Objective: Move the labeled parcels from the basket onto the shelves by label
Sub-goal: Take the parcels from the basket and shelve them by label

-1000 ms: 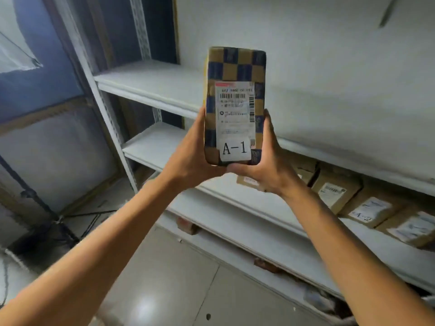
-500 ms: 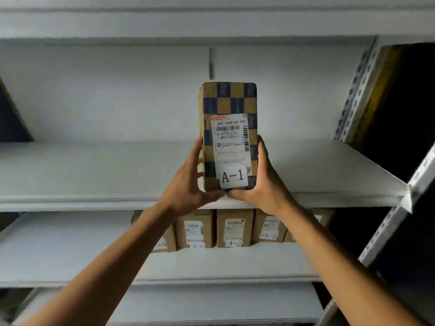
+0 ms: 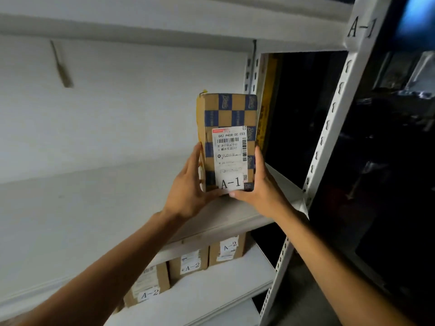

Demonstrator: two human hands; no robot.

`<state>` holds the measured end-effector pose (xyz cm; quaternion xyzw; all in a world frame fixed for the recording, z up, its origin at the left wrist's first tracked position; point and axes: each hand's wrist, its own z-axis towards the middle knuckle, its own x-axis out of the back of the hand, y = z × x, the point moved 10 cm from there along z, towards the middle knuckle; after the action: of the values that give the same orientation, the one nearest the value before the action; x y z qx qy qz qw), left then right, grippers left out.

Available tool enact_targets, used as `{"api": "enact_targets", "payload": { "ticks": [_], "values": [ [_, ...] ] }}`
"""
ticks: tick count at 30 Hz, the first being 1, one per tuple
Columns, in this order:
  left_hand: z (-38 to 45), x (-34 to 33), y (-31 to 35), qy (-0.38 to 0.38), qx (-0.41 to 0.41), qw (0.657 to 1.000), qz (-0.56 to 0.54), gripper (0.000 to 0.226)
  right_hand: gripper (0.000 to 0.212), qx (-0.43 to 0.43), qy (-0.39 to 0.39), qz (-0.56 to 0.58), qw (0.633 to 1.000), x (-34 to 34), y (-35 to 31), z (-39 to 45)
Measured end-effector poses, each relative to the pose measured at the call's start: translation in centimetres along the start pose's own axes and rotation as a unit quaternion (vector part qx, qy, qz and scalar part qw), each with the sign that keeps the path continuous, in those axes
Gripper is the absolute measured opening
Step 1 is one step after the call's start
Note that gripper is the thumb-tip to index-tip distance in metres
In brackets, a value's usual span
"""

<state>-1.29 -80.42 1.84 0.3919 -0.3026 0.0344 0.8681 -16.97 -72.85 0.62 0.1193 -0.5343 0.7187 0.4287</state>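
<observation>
A tall brown parcel (image 3: 227, 118) with a blue checker pattern and a white "A-1" label stands upright over the right end of a white shelf (image 3: 94, 208). My left hand (image 3: 188, 184) grips its lower left side and my right hand (image 3: 261, 187) grips its lower right side, thumbs near the bottom edge. The shelf's right post (image 3: 360, 27) bears an "A-1" sign. On the shelf below, three brown parcels (image 3: 190, 263) labelled "A-2" stand in a row.
The white metal upright (image 3: 329, 128) with slots runs down the right of the rack, close to the parcel. Beyond it lies a dark area. The white back wall (image 3: 117, 102) closes the shelf behind.
The view has swung left so the parcel now sits near the rack's right end. Both hands have carried the parcel to the right, still gripping its lower sides.
</observation>
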Motion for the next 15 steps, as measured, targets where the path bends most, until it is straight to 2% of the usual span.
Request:
{"api": "enact_targets", "payload": {
  "ticks": [7, 11, 15],
  "values": [
    [5.2, -6.0, 0.2, 0.007, 0.021, 0.999, 0.036, 0.122, 0.127, -0.03, 0.016, -0.01, 0.999, 2.7, 5.7, 4.4],
    [5.9, -7.4, 0.4, 0.034, 0.037, 0.996, 0.077, 0.122, 0.129, -0.009, -0.012, -0.018, 1.0, 2.7, 7.3, 5.9],
    [5.4, -7.9, 1.3, 0.067, 0.042, 0.99, 0.114, 0.12, 0.124, -0.01, -0.004, -0.054, 0.998, 2.8, 8.3, 5.6]
  ]
}}
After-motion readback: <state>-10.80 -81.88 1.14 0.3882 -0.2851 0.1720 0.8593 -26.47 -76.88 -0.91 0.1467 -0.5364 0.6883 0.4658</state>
